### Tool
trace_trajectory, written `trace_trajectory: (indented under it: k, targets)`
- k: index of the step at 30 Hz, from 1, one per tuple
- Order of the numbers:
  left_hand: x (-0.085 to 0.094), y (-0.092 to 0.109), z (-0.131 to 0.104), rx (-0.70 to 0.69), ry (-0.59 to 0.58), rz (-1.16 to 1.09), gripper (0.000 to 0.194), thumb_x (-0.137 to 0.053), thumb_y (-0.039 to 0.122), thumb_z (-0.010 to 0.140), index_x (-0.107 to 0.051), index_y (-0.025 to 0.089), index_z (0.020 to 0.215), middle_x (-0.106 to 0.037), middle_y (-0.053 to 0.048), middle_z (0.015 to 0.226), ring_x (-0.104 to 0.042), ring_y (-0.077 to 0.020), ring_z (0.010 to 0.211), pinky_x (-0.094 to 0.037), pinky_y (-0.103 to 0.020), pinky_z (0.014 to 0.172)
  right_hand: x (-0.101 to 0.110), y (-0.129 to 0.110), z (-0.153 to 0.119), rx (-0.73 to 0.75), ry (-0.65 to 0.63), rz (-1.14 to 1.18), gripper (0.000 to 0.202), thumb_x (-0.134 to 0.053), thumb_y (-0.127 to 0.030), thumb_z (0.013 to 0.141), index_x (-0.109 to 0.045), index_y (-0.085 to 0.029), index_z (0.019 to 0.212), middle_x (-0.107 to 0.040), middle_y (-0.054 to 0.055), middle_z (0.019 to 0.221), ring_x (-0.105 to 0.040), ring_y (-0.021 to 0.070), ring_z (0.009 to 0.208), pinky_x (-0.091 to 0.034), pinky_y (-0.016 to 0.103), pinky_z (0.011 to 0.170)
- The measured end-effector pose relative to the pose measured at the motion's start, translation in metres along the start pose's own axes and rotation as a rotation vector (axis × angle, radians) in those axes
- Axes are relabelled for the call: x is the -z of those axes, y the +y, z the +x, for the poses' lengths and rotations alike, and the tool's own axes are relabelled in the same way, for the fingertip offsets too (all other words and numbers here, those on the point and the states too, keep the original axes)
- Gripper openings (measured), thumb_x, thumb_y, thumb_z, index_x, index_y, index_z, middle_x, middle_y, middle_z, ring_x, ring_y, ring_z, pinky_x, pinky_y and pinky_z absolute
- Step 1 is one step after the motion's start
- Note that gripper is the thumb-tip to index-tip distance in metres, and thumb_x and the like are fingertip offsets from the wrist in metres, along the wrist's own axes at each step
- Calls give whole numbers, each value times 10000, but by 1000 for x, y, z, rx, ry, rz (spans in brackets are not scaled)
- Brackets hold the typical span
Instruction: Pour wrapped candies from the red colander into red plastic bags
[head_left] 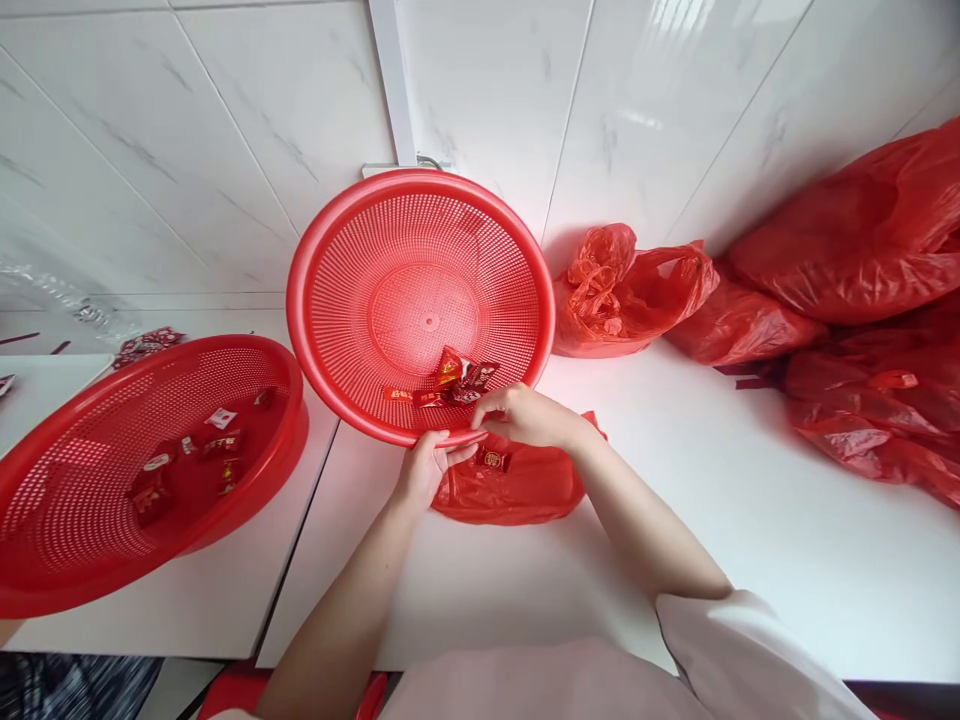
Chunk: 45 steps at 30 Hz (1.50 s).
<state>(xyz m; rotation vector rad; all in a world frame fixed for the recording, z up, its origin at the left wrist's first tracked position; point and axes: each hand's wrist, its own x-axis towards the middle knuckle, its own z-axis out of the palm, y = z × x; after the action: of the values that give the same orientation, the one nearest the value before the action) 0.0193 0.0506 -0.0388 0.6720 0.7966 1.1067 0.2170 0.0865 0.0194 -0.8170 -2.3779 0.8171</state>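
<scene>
A round red basket (420, 180) is tilted up toward me, with several wrapped snacks (457, 375) gathered low inside it. My left hand (426, 470) grips the basket's near rim, thumb on top. Reaching over that rim, my right hand (517, 413) has its fingers bent and pressed together beside the snacks; what they hold, if anything, is hidden. Beneath both hands a red plastic bag (525, 490) lies on the white table (465, 600), with a dark red packet (493, 459) at its opening.
At the left, another red basket (296, 400) holds several small packets. An open red bag (637, 300) stands behind on the right, beside large filled red bags (862, 250). A tiled wall (480, 80) rises behind the baskets.
</scene>
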Motion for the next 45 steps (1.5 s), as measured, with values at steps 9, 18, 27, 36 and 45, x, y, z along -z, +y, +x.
trace_trajectory:
  k: [9,18,27,36,45]
  targets:
    - [-5,-6,-6,-90,44,111,456,-642,193,777,-551,216,1223,-652,-78,1199,-619,-295,1124,-609,-402,784,-14,13,4,-300,235,-459,518,-494,-447,931,-461,-172,1369,-519,166,1383,-459,312,1292,-210,608,1100]
    - [5,-5,1,-147,259,175,430,-687,224,731,-575,220,1146,-662,-66,1115,-685,-291,976,-618,-402,705,2,13,-5,-242,150,-262,363,-517,-242,921,-554,-196,1279,-707,105,1011,-662,214,889,-482,350,826]
    - [-1,4,2,-127,99,16,226,-598,225,781,-630,147,990,-696,-81,1037,-627,-265,1081,-559,-441,864,14,14,-9,-300,307,757,419,-685,-383,806,-564,-158,1137,-691,51,884,-661,157,754,-554,311,699]
    - [1,4,2,-172,119,94,266,-603,261,793,-646,126,1018,-699,-112,1055,-652,-310,1058,-556,-442,843,26,-7,-22,-355,-61,49,159,-615,-355,849,-669,-205,848,-697,23,765,-623,162,663,-471,276,622]
    - [3,-5,0,-77,68,238,345,-595,303,812,-631,118,1102,-707,-156,1086,-697,-332,959,-575,-400,764,-9,0,0,-27,153,-287,425,-518,-164,880,-514,-173,1305,-607,123,1269,-558,245,1170,-417,439,1002]
